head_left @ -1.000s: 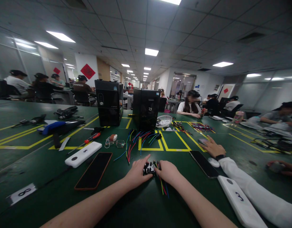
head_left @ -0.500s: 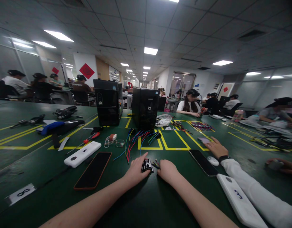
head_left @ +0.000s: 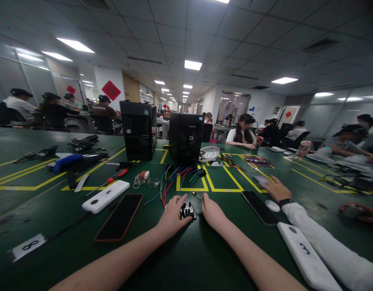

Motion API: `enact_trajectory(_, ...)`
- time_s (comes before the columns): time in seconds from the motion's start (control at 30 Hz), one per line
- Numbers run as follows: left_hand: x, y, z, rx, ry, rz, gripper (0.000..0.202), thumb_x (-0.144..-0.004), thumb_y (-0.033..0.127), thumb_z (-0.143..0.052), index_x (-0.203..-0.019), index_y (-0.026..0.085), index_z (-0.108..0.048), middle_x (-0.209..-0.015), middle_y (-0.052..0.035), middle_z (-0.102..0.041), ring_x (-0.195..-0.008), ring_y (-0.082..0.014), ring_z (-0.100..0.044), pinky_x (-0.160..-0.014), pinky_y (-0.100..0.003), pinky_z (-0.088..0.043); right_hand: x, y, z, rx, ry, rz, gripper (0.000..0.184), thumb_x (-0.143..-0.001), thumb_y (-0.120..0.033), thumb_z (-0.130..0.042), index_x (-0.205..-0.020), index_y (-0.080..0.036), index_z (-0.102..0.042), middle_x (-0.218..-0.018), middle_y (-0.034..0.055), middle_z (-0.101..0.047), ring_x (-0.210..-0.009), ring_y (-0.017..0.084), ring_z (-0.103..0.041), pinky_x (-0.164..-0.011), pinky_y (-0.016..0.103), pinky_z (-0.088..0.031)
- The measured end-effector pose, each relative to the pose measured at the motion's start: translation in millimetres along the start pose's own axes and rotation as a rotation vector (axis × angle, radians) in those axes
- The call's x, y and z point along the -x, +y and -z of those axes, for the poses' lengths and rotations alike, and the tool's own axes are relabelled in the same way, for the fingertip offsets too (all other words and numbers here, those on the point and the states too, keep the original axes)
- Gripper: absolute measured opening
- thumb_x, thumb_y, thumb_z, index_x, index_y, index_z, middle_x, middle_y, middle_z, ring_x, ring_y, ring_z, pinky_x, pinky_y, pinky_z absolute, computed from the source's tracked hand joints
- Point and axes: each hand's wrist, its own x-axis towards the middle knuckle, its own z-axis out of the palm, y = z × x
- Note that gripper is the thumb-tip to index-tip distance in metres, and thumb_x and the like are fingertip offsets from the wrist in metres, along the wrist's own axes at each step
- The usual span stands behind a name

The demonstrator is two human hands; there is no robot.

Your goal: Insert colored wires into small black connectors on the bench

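My left hand [head_left: 171,216] rests on the green table, its thumb and fingers gripping a small black-and-white block [head_left: 188,210] with raised black parts. Just to the right, my right hand [head_left: 213,212] is closed on a thin wire [head_left: 197,196] with a dark tip, which points left above the block's far edge. Wire and block look apart. Beyond both hands lies a bundle of blue, red, yellow and green wires [head_left: 177,178], some ends reaching toward my left hand.
Left of my hands lie a phone [head_left: 119,218], a white power bank [head_left: 106,197], a red screwdriver [head_left: 117,176] and glasses [head_left: 152,183]. Two black computer cases [head_left: 186,139] stand behind the wires. At right, a co-worker's hand [head_left: 279,189] is beside another phone [head_left: 259,207].
My right hand has shifted slightly up and away, bringing the wire's tip up toward the block's far edge. My left hand's index finger has lowered; the block stays in place.
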Motion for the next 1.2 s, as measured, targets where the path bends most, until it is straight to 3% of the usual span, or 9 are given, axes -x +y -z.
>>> enact_trajectory(0.17, 0.1, -1.6, -1.2, 0.122, -0.031, -0.053, 0.077, -0.07, 0.03, -0.064, -0.136, 0.024, -0.024, -0.119, -0.0078, -0.046, -0.108, -0.0243, -0.048, -0.093, -0.037, -0.036, 12.5, -14.9, -1.4, -0.093, 0.018, 0.114, 0.041, -0.082, -0.045, -0.045, -0.117, -0.021, -0.046, -0.098, 0.0072, -0.063, -0.088, 0.019, -0.06, -0.069, 0.024, -0.037)
enact_trajectory(0.37, 1.4, -0.3, -1.9, 0.262, -0.058, -0.177, 0.08, -0.07, 0.023, -0.062, -0.138, 0.024, -0.019, -0.133, -0.0083, -0.037, -0.119, -0.0235, -0.04, -0.102, -0.038, -0.031, 11.2, -10.4, -1.7, 0.034, 0.018, 0.148, 0.034, -0.08, -0.046, -0.047, -0.104, -0.023, -0.054, -0.088, 0.0048, -0.065, -0.081, 0.019, -0.06, -0.063, 0.025, -0.036)
enact_trajectory(0.47, 2.2, 1.9, -0.4, 0.261, -0.082, -0.174, 0.078, -0.072, 0.022, -0.06, -0.138, 0.023, -0.019, -0.137, -0.0082, -0.032, -0.115, -0.0218, -0.044, -0.103, -0.037, -0.032, -1.0, 9.2, 7.8, 0.104, -0.002, 0.058, 0.033, -0.079, -0.045, -0.047, -0.102, -0.022, -0.054, -0.088, 0.0059, -0.065, -0.081, 0.019, -0.06, -0.063, 0.025, -0.037)
enact_trajectory(0.6, 2.7, 5.2, 2.6, 0.233, -0.102, -0.146, 0.071, -0.076, 0.021, -0.054, -0.138, 0.024, -0.02, -0.135, -0.0077, -0.036, -0.108, -0.0198, -0.049, -0.101, -0.036, -0.034, -29.1, 52.1, 26.6, 0.169, -0.016, -0.142, 0.042, -0.078, -0.045, -0.049, -0.11, -0.017, -0.049, -0.095, 0.0104, -0.064, -0.084, 0.022, -0.06, -0.064, 0.027, -0.04)
enact_trajectory(0.8, 2.9, 5.4, 4.6, 0.206, -0.121, -0.142, 0.065, -0.077, 0.02, -0.051, -0.136, 0.024, -0.024, -0.133, -0.0068, -0.038, -0.109, -0.0204, -0.048, -0.101, -0.037, -0.033, -71.4, 113.9, 53.0, 0.213, 0.009, -0.435, 0.027, -0.081, -0.027, -0.047, -0.103, -0.013, -0.055, -0.102, 0.0162, -0.061, -0.094, 0.023, -0.058, -0.07, 0.028, -0.039)
enact_trajectory(0.97, 2.1, 1.2, 0.8, 0.189, -0.1, -0.171, 0.063, -0.077, 0.02, -0.051, -0.135, 0.024, -0.026, -0.133, -0.0066, -0.039, -0.113, -0.0204, -0.046, -0.101, -0.035, -0.033, -80.4, 131.8, 54.6, 0.165, 0.044, -0.515, 0.031, -0.085, -0.021, -0.037, -0.109, -0.01, -0.054, -0.103, 0.0205, -0.06, -0.095, 0.021, -0.057, -0.066, 0.027, -0.039)
enact_trajectory(1.1, 1.9, 0.5, 1.1, 0.173, -0.107, -0.183, 0.061, -0.078, 0.02, -0.05, -0.135, 0.023, -0.028, -0.133, -0.007, -0.039, -0.117, -0.0212, -0.042, -0.102, -0.036, -0.032, -82.9, 140.2, 52.4, 0.121, 0.07, -0.543, 0.04, -0.085, -0.033, -0.039, -0.114, -0.009, -0.051, -0.106, 0.0196, -0.059, -0.096, 0.024, -0.057, -0.068, 0.028, -0.04)
enact_trajectory(1.2, 2.0, 1.5, 2.4, 0.166, -0.115, -0.186, 0.06, -0.078, 0.02, -0.05, -0.134, 0.023, -0.028, -0.133, -0.0066, -0.04, -0.118, -0.0216, -0.042, -0.102, -0.036, -0.032, -85.1, 148.8, 60.3, 0.074, 0.18, -0.523, 0.044, -0.087, -0.036, -0.035, -0.118, -0.009, -0.05, -0.109, 0.0192, -0.058, -0.098, 0.023, -0.056, -0.073, 0.026, -0.039)
